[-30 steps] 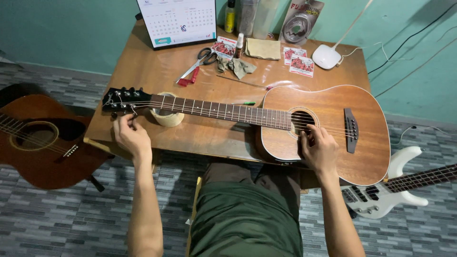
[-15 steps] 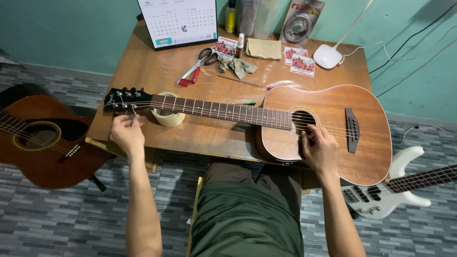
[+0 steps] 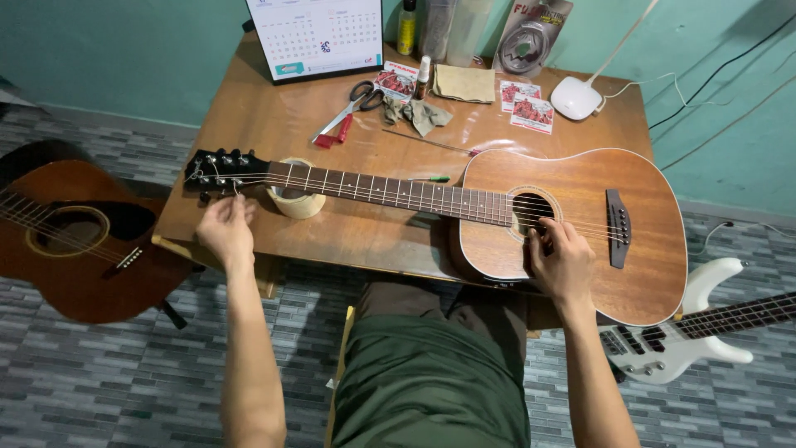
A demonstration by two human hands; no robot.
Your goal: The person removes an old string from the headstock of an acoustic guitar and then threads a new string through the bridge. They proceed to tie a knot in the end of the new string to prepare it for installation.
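Note:
A brown acoustic guitar point(image 3: 572, 195) lies flat across the wooden table point(image 3: 274, 124), its neck resting on a roll of tape point(image 3: 296, 202). My left hand point(image 3: 225, 230) pinches a tuning peg on the near side of the black headstock point(image 3: 224, 170). Over the near edge of the sound hole point(image 3: 531, 212) rests my right hand point(image 3: 562, 261), its fingers touching the strings there.
Scissors point(image 3: 355, 106), a crumpled cloth point(image 3: 419, 112), string packets point(image 3: 531, 112), a folded cloth, bottles and a calendar point(image 3: 315, 33) sit at the table's back. A white lamp base point(image 3: 575, 98) stands at the right. Another acoustic guitar point(image 3: 75, 241) lies on the floor at left, a white electric bass point(image 3: 688, 332) at right.
My left hand has shifted slightly at the headstock pegs. My right hand stays at the sound hole.

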